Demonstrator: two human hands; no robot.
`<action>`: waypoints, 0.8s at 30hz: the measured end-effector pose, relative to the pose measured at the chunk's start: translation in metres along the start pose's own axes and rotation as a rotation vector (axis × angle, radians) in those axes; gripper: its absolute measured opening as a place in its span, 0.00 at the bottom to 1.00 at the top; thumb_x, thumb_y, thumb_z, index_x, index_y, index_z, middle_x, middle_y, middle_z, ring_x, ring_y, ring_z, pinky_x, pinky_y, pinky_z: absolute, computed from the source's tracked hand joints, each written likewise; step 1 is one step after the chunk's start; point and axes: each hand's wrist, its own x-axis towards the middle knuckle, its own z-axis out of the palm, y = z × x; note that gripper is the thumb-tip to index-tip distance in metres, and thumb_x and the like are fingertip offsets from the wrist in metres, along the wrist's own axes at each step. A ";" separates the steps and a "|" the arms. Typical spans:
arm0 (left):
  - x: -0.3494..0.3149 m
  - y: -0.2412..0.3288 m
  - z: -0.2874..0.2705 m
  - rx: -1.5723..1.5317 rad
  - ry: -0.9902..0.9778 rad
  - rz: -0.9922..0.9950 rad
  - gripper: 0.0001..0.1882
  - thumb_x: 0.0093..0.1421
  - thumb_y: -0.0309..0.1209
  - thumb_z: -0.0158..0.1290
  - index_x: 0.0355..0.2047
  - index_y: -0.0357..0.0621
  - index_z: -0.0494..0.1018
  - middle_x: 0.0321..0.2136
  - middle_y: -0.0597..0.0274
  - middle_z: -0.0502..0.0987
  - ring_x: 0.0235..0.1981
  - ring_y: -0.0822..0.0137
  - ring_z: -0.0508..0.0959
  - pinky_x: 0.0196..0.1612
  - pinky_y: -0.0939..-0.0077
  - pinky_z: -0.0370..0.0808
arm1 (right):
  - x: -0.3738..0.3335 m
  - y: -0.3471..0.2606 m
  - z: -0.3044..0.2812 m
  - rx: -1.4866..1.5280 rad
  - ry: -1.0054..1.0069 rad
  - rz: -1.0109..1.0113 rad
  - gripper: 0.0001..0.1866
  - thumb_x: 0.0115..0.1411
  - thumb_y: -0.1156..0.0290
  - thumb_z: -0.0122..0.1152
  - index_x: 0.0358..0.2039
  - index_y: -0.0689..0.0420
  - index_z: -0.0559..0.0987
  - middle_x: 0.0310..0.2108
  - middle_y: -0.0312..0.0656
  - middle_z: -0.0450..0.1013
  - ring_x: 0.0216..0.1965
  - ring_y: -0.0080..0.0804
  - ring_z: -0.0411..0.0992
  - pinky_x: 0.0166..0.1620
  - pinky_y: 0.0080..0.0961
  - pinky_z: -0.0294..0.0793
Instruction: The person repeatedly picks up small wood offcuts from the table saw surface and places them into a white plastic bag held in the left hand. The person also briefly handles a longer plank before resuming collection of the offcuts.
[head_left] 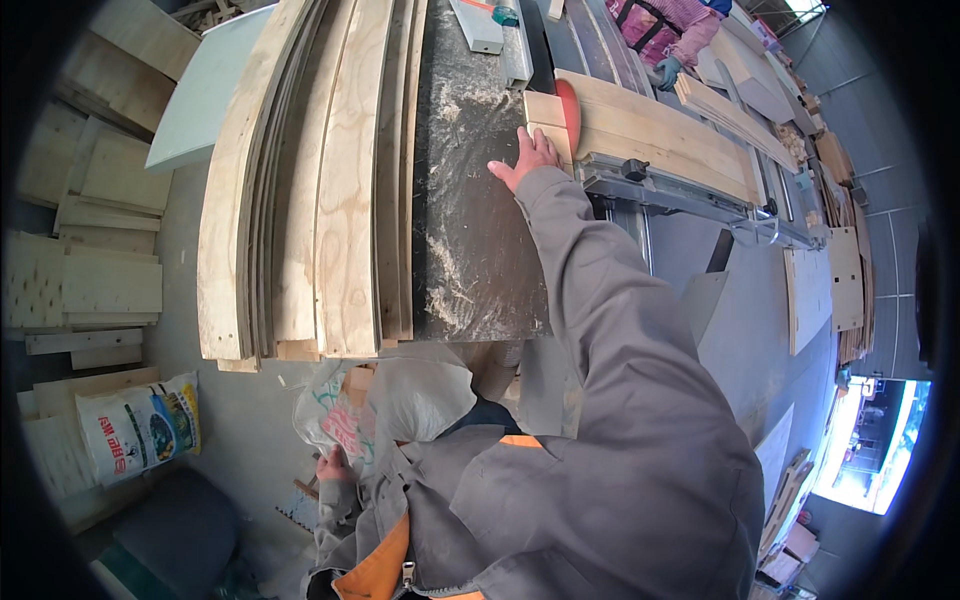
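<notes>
My right hand [528,158] reaches forward across the dark saw table [480,220], its thumb spread from the fingers. The fingertips rest on short pale wood blocks [546,110] lying side by side. Just right of these blocks stands a thin red saw blade [569,115]. Beyond it lies a wide pale board [660,125]. Low on the left, my left hand [334,465] is closed at the edge of a whitish plastic bag [400,395]; its fingers are only partly seen. Some wood pieces [358,384] show inside the bag.
Long planks [345,180] are stacked left of the saw table, above the bag. A metal fence [660,185] runs along the board's near side. At the far right, a co-worker's gloved hand [668,72] is near more boards [735,118]. A printed sack [138,425] lies left.
</notes>
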 end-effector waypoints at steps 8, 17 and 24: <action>-0.010 -0.001 0.011 0.145 0.104 -0.005 0.12 0.58 0.35 0.54 0.23 0.40 0.70 0.18 0.71 0.70 0.19 0.78 0.66 0.22 0.81 0.61 | 0.081 0.005 0.019 0.000 -0.002 0.142 0.48 0.50 0.39 0.57 0.65 0.51 0.52 0.67 0.48 0.43 0.68 0.44 0.38 0.67 0.40 0.40; -0.015 -0.020 0.042 0.038 -0.026 -0.083 0.09 0.58 0.35 0.54 0.28 0.42 0.72 0.19 0.73 0.69 0.19 0.79 0.66 0.22 0.82 0.61 | 0.034 -0.010 0.043 -0.036 -0.009 0.041 0.48 0.53 0.36 0.51 0.65 0.54 0.52 0.67 0.50 0.42 0.69 0.42 0.36 0.67 0.40 0.34; 0.021 -0.012 0.049 -0.081 -0.079 -0.128 0.07 0.57 0.32 0.55 0.30 0.42 0.72 0.21 0.72 0.71 0.22 0.79 0.69 0.24 0.85 0.64 | -0.108 -0.058 0.044 0.031 -0.098 -0.104 0.47 0.52 0.40 0.55 0.64 0.55 0.53 0.67 0.53 0.41 0.68 0.46 0.35 0.67 0.42 0.32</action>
